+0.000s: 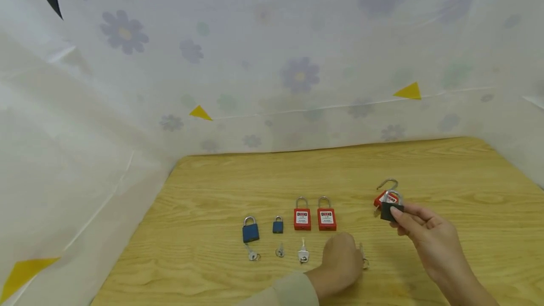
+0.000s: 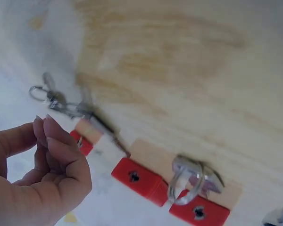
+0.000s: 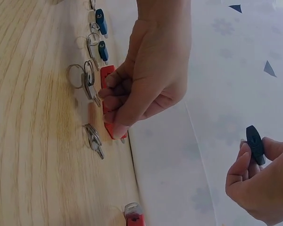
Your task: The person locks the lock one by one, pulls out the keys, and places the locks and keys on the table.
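My right hand pinches a black padlock, its silver shackle closed, between thumb and fingers above the right side of the table. The right wrist view shows the black padlock from below, with the keyhole facing the camera. My left hand is low over the table, fingers curled towards the thumb, with nothing visible between them in the left wrist view. Beside it lies a key on a ring. Behind the black padlock, a red padlock lies with its shackle open and a key at its base.
Two red padlocks with closed shackles lie on the wooden table left of the black one. Further left are a larger blue padlock and a small blue padlock. Ringed keys lie before them. A floral sheet stands behind.
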`<state>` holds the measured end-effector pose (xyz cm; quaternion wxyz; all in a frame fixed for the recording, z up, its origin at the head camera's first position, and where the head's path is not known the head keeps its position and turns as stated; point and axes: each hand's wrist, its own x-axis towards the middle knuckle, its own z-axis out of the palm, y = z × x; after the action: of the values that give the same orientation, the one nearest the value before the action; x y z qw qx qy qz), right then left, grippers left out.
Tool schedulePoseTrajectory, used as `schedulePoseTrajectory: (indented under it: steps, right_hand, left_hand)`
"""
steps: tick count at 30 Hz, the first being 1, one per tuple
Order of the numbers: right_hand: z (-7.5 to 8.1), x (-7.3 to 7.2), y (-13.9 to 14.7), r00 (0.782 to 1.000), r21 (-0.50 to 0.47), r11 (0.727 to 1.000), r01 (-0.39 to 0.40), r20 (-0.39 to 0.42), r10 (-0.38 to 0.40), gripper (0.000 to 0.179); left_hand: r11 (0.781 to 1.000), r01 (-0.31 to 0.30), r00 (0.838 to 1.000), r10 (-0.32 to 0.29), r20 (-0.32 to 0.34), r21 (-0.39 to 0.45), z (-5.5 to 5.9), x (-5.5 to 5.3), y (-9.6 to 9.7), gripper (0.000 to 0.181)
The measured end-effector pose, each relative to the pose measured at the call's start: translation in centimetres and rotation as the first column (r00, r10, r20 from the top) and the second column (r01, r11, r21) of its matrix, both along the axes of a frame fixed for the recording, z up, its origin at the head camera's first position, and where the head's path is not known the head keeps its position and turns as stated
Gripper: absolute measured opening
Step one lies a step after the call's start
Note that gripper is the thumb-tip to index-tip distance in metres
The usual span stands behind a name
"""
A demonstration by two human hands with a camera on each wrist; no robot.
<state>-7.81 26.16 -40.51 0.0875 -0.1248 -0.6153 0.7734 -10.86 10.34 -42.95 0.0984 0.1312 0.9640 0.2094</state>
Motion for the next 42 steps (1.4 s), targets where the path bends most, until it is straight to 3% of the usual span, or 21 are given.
schedulePoseTrajectory:
  steps: [3,6,8,11,15,22,28,33,39,42]
  right_hand:
    - [0.3,-0.1,-0.6,1.000,0.019,1.000,0.003,0.011,-0.003,0.013]
    - [1.2,-0.4,-1.4,0.998,0.069,0.998,0.002,0.057,-0.006,0.013]
    - [1.2,-0.9,-1.8,0.996,0.137,0.990,-0.012,0.089,0.000,0.008]
    - [1.1,-2.0,-2.5,0.992,0.285,0.957,-0.056,0.123,0.021,0.025]
    - [0.1,-3.6,-3.1,0.985,0.449,0.888,-0.104,0.169,0.030,0.044]
    - [-2.8,-5.6,-3.6,0.972,0.557,0.820,-0.132,0.237,-0.004,0.039]
    - [-3.8,-6.4,-3.6,0.973,0.682,0.714,-0.157,0.230,-0.006,0.035]
    - [-3.9,-6.6,-3.7,0.967,0.748,0.633,-0.198,0.255,0.002,0.031]
    - [-3.9,-6.7,-4.1,0.974,0.866,0.449,-0.219,0.219,0.052,0.029]
    - [-3.8,-6.8,-4.4,0.971,0.888,0.395,-0.236,0.226,0.072,0.025]
  left_hand:
    - [0.992,0.052,0.999,-0.050,-0.020,0.118,0.8,-0.2,-1.3,0.030]
    - [0.964,0.132,0.987,-0.107,-0.117,0.232,1.5,-0.4,-3.3,0.018]
    - [0.944,0.165,0.976,-0.116,-0.182,0.287,1.9,-0.6,-4.7,0.013]
    - [0.907,0.200,0.964,-0.115,-0.240,0.370,2.2,-0.9,-7.3,0.023]
    - [0.900,0.172,0.959,-0.059,-0.278,0.401,2.3,-1.8,-11.3,0.029]
    - [0.943,0.008,0.937,0.109,-0.331,0.333,0.8,-4.6,-18.2,0.030]
    - [0.953,-0.138,0.943,0.210,-0.260,0.270,-0.5,-6.5,-22.6,0.030]
    - [0.966,-0.144,0.954,0.193,-0.231,0.215,-1.2,-7.8,-24.1,0.027]
    - [0.985,-0.154,0.963,0.168,-0.209,0.082,-1.8,-9.0,-24.5,0.029]
    - [0.988,-0.154,0.966,0.153,-0.210,0.014,-1.9,-9.1,-24.4,0.030]
